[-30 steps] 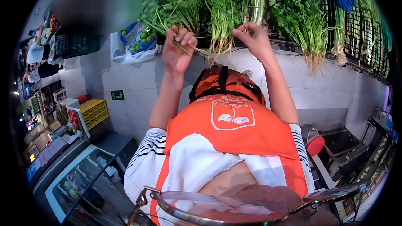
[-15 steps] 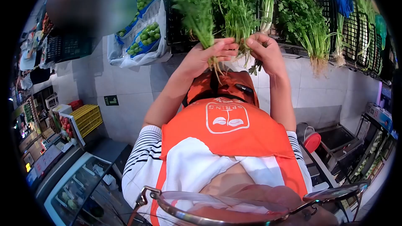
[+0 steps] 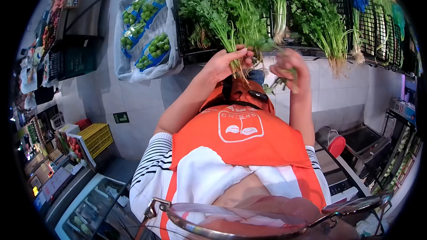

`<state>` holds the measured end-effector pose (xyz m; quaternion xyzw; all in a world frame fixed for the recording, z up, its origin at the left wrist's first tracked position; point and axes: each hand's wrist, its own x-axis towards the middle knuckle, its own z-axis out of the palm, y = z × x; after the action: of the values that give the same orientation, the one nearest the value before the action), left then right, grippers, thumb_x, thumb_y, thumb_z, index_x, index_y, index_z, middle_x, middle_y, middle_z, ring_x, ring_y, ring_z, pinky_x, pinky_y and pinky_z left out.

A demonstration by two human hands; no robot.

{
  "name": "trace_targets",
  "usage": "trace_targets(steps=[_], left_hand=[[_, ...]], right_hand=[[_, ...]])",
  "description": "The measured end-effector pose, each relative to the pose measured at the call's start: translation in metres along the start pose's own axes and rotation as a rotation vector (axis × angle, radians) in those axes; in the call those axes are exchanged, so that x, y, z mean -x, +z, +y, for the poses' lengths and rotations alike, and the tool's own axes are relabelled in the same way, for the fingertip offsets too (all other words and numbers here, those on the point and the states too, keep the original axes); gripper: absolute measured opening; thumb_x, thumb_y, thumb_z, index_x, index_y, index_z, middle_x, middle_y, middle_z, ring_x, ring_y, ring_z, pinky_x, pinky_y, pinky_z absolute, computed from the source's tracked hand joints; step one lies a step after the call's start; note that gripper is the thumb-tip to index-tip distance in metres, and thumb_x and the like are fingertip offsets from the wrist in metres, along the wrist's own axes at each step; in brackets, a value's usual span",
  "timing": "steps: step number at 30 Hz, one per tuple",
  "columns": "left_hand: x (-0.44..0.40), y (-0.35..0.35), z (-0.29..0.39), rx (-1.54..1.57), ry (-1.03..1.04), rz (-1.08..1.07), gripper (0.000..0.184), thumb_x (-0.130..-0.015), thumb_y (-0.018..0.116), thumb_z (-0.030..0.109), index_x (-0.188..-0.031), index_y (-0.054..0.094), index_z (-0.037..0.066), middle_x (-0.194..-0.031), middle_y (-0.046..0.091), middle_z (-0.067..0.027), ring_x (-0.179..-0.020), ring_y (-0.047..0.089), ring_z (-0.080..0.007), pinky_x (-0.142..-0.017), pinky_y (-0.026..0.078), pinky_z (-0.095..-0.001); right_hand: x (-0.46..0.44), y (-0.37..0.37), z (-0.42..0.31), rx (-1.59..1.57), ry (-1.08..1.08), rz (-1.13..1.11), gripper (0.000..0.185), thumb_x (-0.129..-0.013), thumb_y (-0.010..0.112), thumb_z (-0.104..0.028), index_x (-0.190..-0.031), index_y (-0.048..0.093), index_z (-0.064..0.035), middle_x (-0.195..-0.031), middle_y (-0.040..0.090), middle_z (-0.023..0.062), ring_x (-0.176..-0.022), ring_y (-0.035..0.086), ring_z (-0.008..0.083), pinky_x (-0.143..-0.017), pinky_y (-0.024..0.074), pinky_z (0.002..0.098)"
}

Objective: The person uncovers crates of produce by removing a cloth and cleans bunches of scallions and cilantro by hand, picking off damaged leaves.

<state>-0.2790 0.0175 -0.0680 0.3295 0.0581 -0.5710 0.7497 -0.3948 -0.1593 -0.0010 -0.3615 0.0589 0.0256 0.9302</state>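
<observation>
My left hand (image 3: 227, 64) is closed around the stems of a bunch of leafy greens (image 3: 227, 40) that look like coriander. The leaves point away from me, and pale roots hang below the fingers. Just right of it, my right hand (image 3: 292, 69) is blurred by motion, with its fingers bent around a few loose green sprigs (image 3: 279, 82). Both hands are above the front edge of a black crate (image 3: 195, 57) heaped with similar greens (image 3: 200, 0).
Left of the crate, a white-lined box (image 3: 171, 64) holds bagged green fruit (image 3: 153, 51). To the right lie spring onions (image 3: 280, 13) and another rooted bunch of greens (image 3: 327, 35). A yellow crate (image 3: 97, 138) is at the left, and a red round object (image 3: 336, 146) at the right.
My right hand has moved away from the bunch, slightly right and toward me, with sprigs in it. The left-hand bunch has shifted a little right. A blurred shape at upper left is gone.
</observation>
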Motion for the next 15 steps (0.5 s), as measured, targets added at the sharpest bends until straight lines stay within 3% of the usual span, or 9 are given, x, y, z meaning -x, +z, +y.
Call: trace_targets(steps=[1, 4, 7, 9, 11, 12, 15], left_hand=[[-0.001, -0.003, 0.002, -0.002, -0.013, -0.031, 0.029, -0.085, 0.055, 0.013, -0.111, 0.049, -0.001, -0.091, 0.058, -0.0073, -0.079, 0.058, -0.0170, -0.076, 0.050, -0.0330], [-0.001, -0.005, 0.010, 0.035, -0.019, -0.125, 0.035, -0.087, 0.052, 0.015, -0.117, 0.046, -0.001, -0.089, 0.059, -0.0058, -0.074, 0.057, -0.0147, -0.081, 0.048, -0.0341], [0.005, 0.007, 0.023, -0.003, 0.005, -0.152, 0.038, -0.089, 0.049, 0.018, -0.121, 0.043, -0.003, -0.088, 0.059, -0.0054, -0.071, 0.057, -0.0113, -0.084, 0.047, -0.0348], [0.008, 0.021, 0.039, -0.050, 0.054, -0.201, 0.038, -0.089, 0.047, 0.018, -0.120, 0.043, -0.004, -0.088, 0.060, -0.0056, -0.070, 0.057, -0.0105, -0.085, 0.047, -0.0347], [0.009, 0.042, 0.058, -0.082, 0.103, -0.254, 0.040, -0.090, 0.046, 0.019, -0.121, 0.041, -0.005, -0.090, 0.060, -0.0067, -0.068, 0.058, -0.0111, -0.088, 0.045, -0.0367], [0.006, 0.050, 0.066, -0.076, 0.098, -0.298, 0.039, -0.090, 0.046, 0.019, -0.121, 0.041, -0.005, -0.091, 0.061, -0.0076, -0.067, 0.058, -0.0113, -0.089, 0.045, -0.0372], [0.004, 0.060, 0.078, -0.082, 0.133, -0.350, 0.038, -0.090, 0.046, 0.018, -0.120, 0.041, -0.005, -0.094, 0.061, -0.0099, -0.068, 0.060, -0.0123, -0.089, 0.045, -0.0382]], right_hand=[[0.002, -0.004, -0.005, -0.225, -0.067, -0.118, 0.026, -0.084, 0.052, -0.024, -0.063, 0.047, -0.0094, -0.054, 0.041, -0.0052, -0.043, 0.036, 0.0024, -0.045, 0.0274, 0.0208], [0.004, -0.016, -0.019, -0.497, -0.202, -0.381, 0.024, -0.087, 0.046, -0.023, -0.067, 0.044, -0.0101, -0.056, 0.037, -0.0055, -0.041, 0.034, 0.0027, -0.045, 0.0267, 0.0214], [0.011, -0.013, -0.029, -0.414, -0.235, -0.074, 0.018, -0.089, 0.045, -0.022, -0.076, 0.045, -0.0096, -0.061, 0.041, -0.0043, -0.041, 0.032, 0.0020, -0.046, 0.0276, 0.0212], [0.009, -0.027, -0.023, -0.244, -0.173, 0.067, 0.014, -0.089, 0.048, -0.017, -0.095, 0.049, -0.0048, -0.069, 0.048, -0.0010, -0.044, 0.033, 0.0021, -0.048, 0.0283, 0.0170], [0.000, -0.030, -0.009, 0.032, -0.107, 0.266, 0.018, -0.087, 0.050, -0.013, -0.102, 0.050, -0.0028, -0.070, 0.050, 0.0013, -0.048, 0.036, 0.0040, -0.049, 0.0290, 0.0166], [-0.005, -0.034, -0.003, 0.050, -0.053, 0.249, 0.020, -0.085, 0.052, -0.010, -0.103, 0.050, -0.0022, -0.070, 0.050, 0.0027, -0.051, 0.038, 0.0059, -0.050, 0.0305, 0.0179], [-0.016, -0.033, 0.009, 0.008, -0.021, 0.224, 0.016, -0.087, 0.050, -0.018, -0.097, 0.050, -0.0049, -0.066, 0.044, -0.0005, -0.048, 0.035, 0.0042, -0.055, 0.0329, 0.0211]])
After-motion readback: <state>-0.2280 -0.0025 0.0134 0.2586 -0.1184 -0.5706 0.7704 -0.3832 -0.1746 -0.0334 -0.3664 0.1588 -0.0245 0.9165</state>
